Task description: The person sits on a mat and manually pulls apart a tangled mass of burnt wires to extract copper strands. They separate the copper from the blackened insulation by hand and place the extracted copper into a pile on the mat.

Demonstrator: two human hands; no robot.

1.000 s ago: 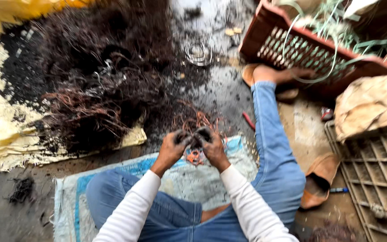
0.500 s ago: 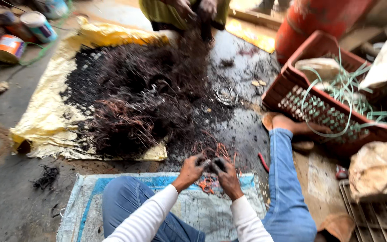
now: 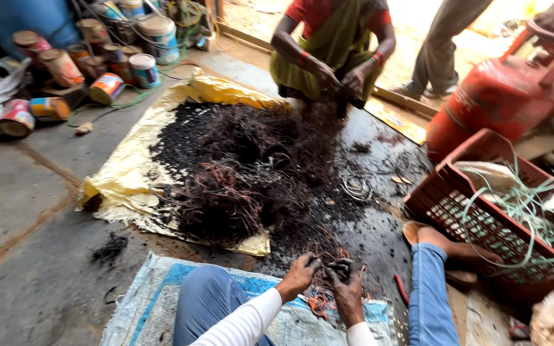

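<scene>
My left hand [image 3: 299,275] and my right hand [image 3: 346,288] are close together above my lap, both soot-blackened and pinched on a small tangle of burnt copper wire [image 3: 320,296] that hangs between them. Just beyond them lies a big heap of dark burnt wire [image 3: 245,173] spread over a yellow sheet [image 3: 129,186]. I sit on a blue and white woven sack [image 3: 155,301] with my right leg stretched out toward a red crate.
Across the heap a seated person [image 3: 335,45] in red and green works wire with both hands. Another person's legs [image 3: 444,45] stand behind. A red gas cylinder [image 3: 498,96] and red plastic crate [image 3: 482,218] are at right. Paint tins [image 3: 104,64] crowd the far left.
The view has tilted up and back, bringing in the seated person, the cylinder and the tins. My hands stay together on the wire tangle.
</scene>
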